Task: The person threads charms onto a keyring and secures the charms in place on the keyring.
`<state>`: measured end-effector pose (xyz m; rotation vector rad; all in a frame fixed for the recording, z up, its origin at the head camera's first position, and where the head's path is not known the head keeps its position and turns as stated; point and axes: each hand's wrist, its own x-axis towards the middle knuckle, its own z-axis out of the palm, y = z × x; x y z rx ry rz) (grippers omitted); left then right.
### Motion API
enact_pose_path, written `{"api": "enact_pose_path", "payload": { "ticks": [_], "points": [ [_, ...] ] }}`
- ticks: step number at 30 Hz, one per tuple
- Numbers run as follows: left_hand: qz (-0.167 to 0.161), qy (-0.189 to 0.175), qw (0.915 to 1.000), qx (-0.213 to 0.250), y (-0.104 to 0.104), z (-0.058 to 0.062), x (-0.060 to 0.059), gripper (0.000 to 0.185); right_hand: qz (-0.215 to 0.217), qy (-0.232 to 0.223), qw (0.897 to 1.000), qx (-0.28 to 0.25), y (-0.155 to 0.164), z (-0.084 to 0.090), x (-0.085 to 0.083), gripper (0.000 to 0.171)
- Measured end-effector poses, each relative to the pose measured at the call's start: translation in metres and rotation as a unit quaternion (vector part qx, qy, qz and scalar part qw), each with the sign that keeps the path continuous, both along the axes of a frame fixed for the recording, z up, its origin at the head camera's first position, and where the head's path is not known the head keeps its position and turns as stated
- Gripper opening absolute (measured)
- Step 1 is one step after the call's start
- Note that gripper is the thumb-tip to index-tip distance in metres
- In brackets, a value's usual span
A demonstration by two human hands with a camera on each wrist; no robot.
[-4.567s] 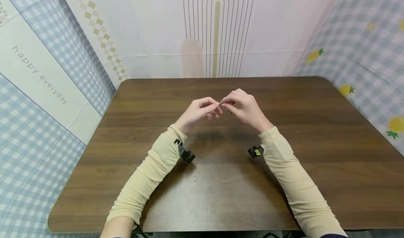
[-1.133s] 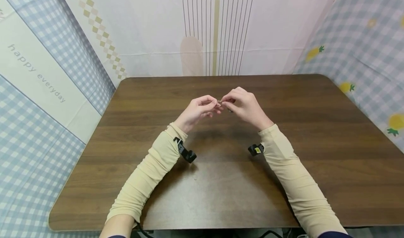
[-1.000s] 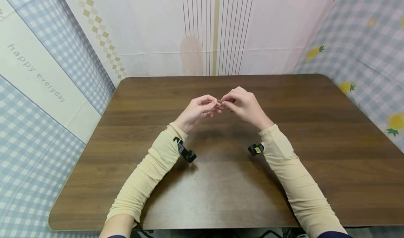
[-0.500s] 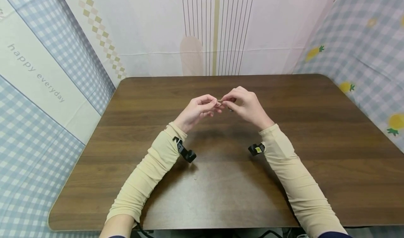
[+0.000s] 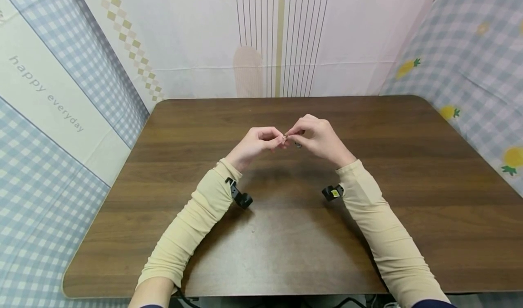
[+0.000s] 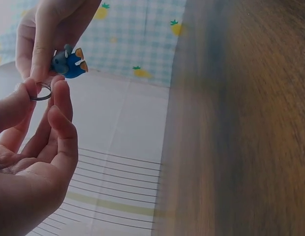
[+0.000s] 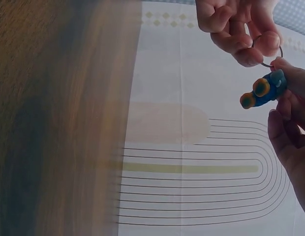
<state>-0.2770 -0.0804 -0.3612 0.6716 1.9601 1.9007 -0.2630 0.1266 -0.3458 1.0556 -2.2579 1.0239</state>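
Metal key ring (image 6: 43, 92) pinched between both hands above the counter (image 5: 408, 199).
Left hand (image 5: 254, 145) grips the ring; right hand (image 5: 318, 138) holds the blue charm (image 6: 69, 62), dangling toward 3 o'clock of it.

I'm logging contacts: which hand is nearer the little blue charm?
Right. The right hand pinches the blue charm between its fingertips. The left hand sits just beside it, pinching the metal ring the charm hangs by, without touching the charm itself.

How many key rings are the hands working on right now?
1. The metal ring is pinched by the left hand, touching the blue charm held by the right hand. Fingers could hide others.
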Motion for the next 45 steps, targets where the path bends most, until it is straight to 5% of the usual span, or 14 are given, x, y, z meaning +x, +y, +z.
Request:
{"api": "enact_pose_path", "payload": {
  "ticks": [23, 45],
  "points": [
    [-0.046, 0.008, 0.9989, -0.001, -0.0045, 0.0015, -0.0002, 0.011, 0.065, 0.018, 0.997, 0.032, 0.0033, 0.0024, -0.001, 0.015],
    [0.053, 0.028, 0.9982, -0.002, 0.003, 0.0008, 0.0027, 0.009, 0.017, 0.044, 0.998, 0.035, -0.0015, 0.002, -0.0003, 0.013]
  ]
}}
